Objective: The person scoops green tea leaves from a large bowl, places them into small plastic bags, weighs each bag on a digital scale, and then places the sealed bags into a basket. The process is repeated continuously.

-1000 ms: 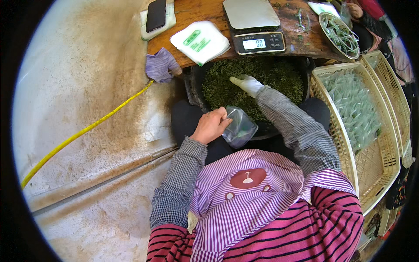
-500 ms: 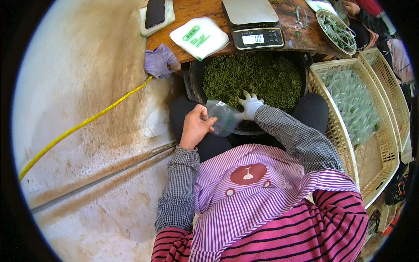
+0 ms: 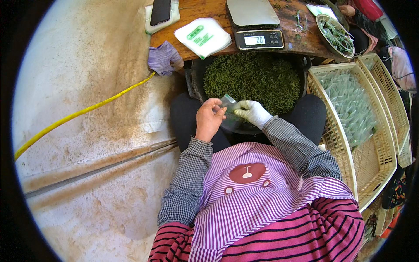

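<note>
Clear plastic bag sits between both hands, about equally near, by the tub's near edge. Left hand pinches its left side; gloved right hand has fingers bunched at its right side, grip unclear. Bag's long axis: can't tell. Green buds just beyond; scale farther.

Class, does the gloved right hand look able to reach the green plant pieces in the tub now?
Probably yes: the right hand is at the clear bag near the black tub, and nothing visible blocks the green plant pieces just beyond.
</note>
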### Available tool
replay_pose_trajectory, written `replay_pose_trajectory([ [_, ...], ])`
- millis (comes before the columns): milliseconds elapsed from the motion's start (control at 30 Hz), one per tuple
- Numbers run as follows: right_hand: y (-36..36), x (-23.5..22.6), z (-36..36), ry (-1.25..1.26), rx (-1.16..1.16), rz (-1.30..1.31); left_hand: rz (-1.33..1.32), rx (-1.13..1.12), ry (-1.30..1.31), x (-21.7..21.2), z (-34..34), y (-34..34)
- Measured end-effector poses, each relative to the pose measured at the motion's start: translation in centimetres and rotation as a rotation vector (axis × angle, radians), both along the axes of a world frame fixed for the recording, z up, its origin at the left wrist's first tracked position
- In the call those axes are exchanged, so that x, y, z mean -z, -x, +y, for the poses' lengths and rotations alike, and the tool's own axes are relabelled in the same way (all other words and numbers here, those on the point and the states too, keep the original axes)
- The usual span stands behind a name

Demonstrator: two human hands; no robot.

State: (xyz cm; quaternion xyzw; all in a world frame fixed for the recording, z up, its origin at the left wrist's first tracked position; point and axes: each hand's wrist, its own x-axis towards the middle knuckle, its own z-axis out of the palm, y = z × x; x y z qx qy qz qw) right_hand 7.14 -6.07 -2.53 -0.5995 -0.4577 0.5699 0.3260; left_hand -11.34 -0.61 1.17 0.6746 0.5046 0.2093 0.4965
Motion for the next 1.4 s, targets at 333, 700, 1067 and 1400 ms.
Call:
replay_pose_trajectory([
  [333, -0.4, 4.0, 1.3, 0.358, 0.256, -0.466, -0.296, -0.241, -0.02, 0.3, 2.5, 1.0],
  [700, 0.1, 11.7, 2.9, 0.333, 0.156, -0.37, 0.007, -0.078, -0.682, 3.7, 3.0, -3.3],
  [1067, -2.7, -5.2, 2.9, -0.109, 0.33, 0.699, 0.662, 0.439, -0.571, 8.4, 2.5, -4.8],
  [1400, -1.3, 1.7, 4.2, -0.096, 0.134, -0.707, 0.339, 0.419, -0.762, 8.8, 1.3, -4.1],
])
